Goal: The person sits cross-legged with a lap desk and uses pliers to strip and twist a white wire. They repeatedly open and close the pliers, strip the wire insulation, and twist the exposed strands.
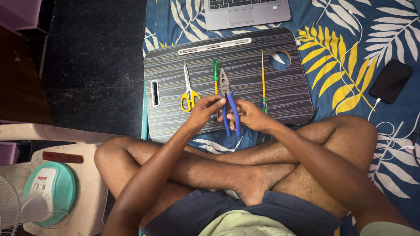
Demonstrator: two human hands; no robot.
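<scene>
head view: left hand (205,109) and right hand (249,114) both gripped the blue-handled pliers (227,94) over the tabletop (288,94); scissors (188,89), green screwdriver (215,74), yellow screwdriver (263,81) lay alongside.

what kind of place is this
Probably a bedroom at home: the person sits cross-legged on a leaf-print bedsheet with a lap desk, a laptop and a table fan alongside.

The laptop (247,12) is cut off by the top edge.
</scene>
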